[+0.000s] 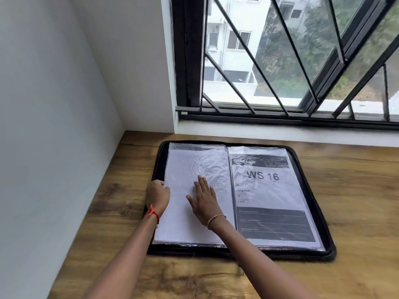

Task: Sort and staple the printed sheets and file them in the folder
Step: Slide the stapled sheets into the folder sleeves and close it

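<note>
Folder [311, 190]: open, flat at the far left corner of the wooden surface [356, 212].
Right page [272, 197]: sleeved sheet printed "WS 16".
Left grip [157, 194]: fingers curled on the left page's [194, 169] outer edge.
Right grip [204, 197]: spread flat, palm down on that page, holding nothing.

Printed sheet [272, 197] in right-hand plastic sleeve of open folder [311, 169]: large bold "WS 16" near top. Above it, dark header band, white text blurred, likely "Living Room". Below "WS 16", at sheet's left edge, small lines: "Living Room", then "16", then "1 of 3"; one small number above these illegible. Dark block at sheet's bottom: white lines of text, too small to read. Left-hand sleeve: no legible print.
</note>
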### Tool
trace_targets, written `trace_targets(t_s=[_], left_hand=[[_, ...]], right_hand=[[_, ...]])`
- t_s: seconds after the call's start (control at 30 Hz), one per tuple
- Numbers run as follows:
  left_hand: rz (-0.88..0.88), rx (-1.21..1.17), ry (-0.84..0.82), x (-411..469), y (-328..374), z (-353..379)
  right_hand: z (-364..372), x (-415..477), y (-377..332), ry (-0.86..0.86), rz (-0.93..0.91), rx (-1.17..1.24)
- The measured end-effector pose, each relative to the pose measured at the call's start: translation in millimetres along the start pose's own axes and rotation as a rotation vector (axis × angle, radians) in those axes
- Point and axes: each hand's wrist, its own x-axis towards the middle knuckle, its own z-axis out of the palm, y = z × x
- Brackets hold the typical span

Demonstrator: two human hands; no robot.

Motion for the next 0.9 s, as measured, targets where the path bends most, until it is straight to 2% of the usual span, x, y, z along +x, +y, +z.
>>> trace_targets(t_s=[0.13, 0.3, 0.4, 0.5, 0.57, 0.67, 0.8, 0.9], left_hand=[[-0.086, -0.073, 0.050, 4.2, 2.3, -0.5], [-0.055, -0.096, 0.088, 5.5, 7.1, -7.6], [-0.024, -0.242, -0.002, 1.3, 23.9, -18.5], [-0.040, -0.612, -0.295, -5.8, 50.5, -28.6], [-0.043, -0.800, -0.474, -13.4, 68.7, -30.8], [-0.023, -1.016, -0.595, -28.1, 91.8, -19.4], [0.099, -1.008, -0.678, -56.3, 120.5, 20.1], [0.183, -0.920, -0.703, -75.5, 141.4, 55.8]], right_hand=[[-4.4, 0.4, 4.4, 0.015, -0.004, 0.022], [-11.2, 0.9, 14.1, 0.043, -0.012, 0.056], [-15.6, 3.1, 20.8, 0.080, -0.031, 0.100], [-28.2, 5.9, 25.2, 0.129, -0.037, 0.222], [-41.7, 3.1, 27.1, 0.197, -0.021, 0.347], [-65.8, -1.3, 30.4, 0.226, 0.063, 0.584], [-108.5, -27.9, 45.8, 0.145, 0.208, 1.128], [-107.6, -63.1, 101.9, 0.160, 0.534, 1.381]])
